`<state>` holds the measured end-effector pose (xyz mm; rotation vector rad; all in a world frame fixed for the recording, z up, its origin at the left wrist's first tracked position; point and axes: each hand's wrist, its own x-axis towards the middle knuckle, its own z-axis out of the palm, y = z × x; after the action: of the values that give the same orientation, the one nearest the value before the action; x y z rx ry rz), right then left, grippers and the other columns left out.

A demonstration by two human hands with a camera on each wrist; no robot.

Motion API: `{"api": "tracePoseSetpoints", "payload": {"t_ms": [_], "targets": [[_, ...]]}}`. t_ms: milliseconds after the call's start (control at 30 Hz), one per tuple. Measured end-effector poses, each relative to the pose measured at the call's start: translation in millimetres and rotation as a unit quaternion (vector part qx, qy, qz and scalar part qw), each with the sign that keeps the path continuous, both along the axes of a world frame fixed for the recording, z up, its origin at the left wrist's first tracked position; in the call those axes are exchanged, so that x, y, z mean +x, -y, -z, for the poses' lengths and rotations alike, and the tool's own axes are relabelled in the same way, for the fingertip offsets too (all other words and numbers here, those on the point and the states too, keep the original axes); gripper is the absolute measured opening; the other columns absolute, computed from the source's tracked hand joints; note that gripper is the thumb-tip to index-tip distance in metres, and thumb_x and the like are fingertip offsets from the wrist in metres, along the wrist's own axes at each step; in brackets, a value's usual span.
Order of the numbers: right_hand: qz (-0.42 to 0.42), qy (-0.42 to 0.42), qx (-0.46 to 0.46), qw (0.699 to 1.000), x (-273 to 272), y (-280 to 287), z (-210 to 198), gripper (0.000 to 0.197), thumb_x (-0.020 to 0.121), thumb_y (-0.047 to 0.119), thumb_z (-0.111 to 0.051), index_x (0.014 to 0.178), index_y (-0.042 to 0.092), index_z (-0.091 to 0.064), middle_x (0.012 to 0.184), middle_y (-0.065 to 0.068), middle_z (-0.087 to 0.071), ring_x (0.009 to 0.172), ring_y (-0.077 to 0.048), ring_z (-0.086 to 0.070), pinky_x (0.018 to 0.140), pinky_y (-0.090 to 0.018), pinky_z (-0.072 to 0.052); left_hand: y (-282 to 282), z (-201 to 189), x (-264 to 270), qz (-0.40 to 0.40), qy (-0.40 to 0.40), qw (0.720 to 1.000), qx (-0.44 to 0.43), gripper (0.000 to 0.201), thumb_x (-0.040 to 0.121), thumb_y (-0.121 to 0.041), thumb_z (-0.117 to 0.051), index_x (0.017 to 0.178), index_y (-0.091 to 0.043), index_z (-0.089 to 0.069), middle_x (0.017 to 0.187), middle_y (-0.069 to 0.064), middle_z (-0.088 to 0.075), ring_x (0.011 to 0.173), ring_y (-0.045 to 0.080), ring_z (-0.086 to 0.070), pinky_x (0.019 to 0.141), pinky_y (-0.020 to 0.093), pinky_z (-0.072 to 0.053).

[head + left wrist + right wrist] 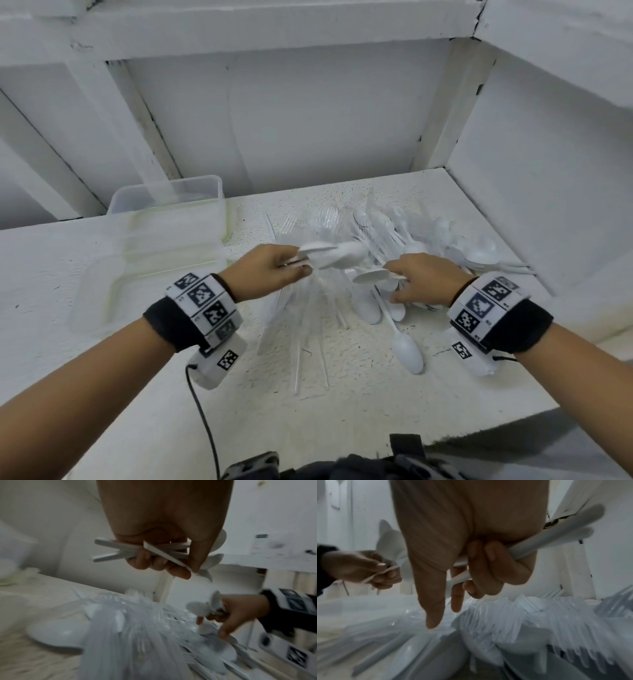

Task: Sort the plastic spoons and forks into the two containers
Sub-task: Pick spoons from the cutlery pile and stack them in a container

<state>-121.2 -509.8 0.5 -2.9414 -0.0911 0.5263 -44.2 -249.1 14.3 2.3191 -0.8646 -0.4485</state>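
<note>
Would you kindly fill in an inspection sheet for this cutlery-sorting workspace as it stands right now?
Surface: white speckled tabletop, rough-textured.
Job's things: mixed heap of clear plastic forks and white plastic spoons at centre; two clear rectangular plastic containers at left, seemingly holding no cutlery.
Clutter: one stray white spoon lying near the heap's front edge.
Hands: left hand grips a bunch of white spoons; right hand grips several white spoons while its thumb and forefinger reach down.
Cables: black cable hanging from the left wrist unit.
Surroundings: white painted walls and beams.
</note>
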Motion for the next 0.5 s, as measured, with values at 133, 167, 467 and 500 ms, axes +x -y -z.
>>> {"api": "tracePoseSetpoints", "payload": {"t_ms": [133,167,467,500], "targets": [[-0.034,0.037,-0.106,0.993,3.1,-2.9,6.7,0.031,0.095,0.035,-0.045,0.108,0.012,-0.061,0.100,-0.003,-0.050,0.092,-0.024,-0.058,0.065,-0.029,-0.037,-20.2,-3.7,15.1,-0.082,-0.021,0.996,-0.011,0.026,0.095,-0.027,-0.051,0.070,-0.020,-0.051,0.066,-0.007,-0.054,0.055,0.005,-0.045,0.050,0.010,-0.035],[-0.047,0.044,-0.115,0.991,2.9,-2.9,7.8,0.032,0.097,0.035,-0.043,0.106,0.010,-0.061,0.104,-0.004,-0.051,0.092,-0.025,-0.058,0.066,-0.029,-0.037,-22.7,-3.8,17.8,-0.107,-0.031,0.993,-0.028,0.025,0.095,-0.025,-0.050,0.072,-0.017,-0.050,0.067,-0.006,-0.054,0.056,0.009,-0.044,0.049,0.012,-0.034],[-0.086,0.306,0.078,0.945,5.2,-15.1,-28.2,0.031,0.091,0.033,-0.052,0.088,0.003,-0.060,0.089,-0.010,-0.056,0.055,-0.023,-0.049,0.042,-0.015,-0.022,-20.3,-15.8,15.7,-0.210,-0.185,0.932,-0.228,0.015,0.100,-0.020,-0.038,0.090,-0.015,-0.047,0.065,0.001,-0.046,0.057,0.012,-0.039,0.051,0.022,-0.034],[-0.073,0.336,0.100,0.933,9.3,-20.0,-35.3,0.038,0.091,0.040,-0.046,0.085,0.005,-0.058,0.083,-0.008,-0.054,0.054,-0.022,-0.048,0.042,-0.014,-0.023,-18.8,-17.0,14.5,-0.210,-0.200,0.926,-0.242,0.015,0.101,-0.019,-0.038,0.091,-0.014,-0.048,0.066,0.001,-0.046,0.057,0.013,-0.039,0.051,0.022,-0.034]]}}
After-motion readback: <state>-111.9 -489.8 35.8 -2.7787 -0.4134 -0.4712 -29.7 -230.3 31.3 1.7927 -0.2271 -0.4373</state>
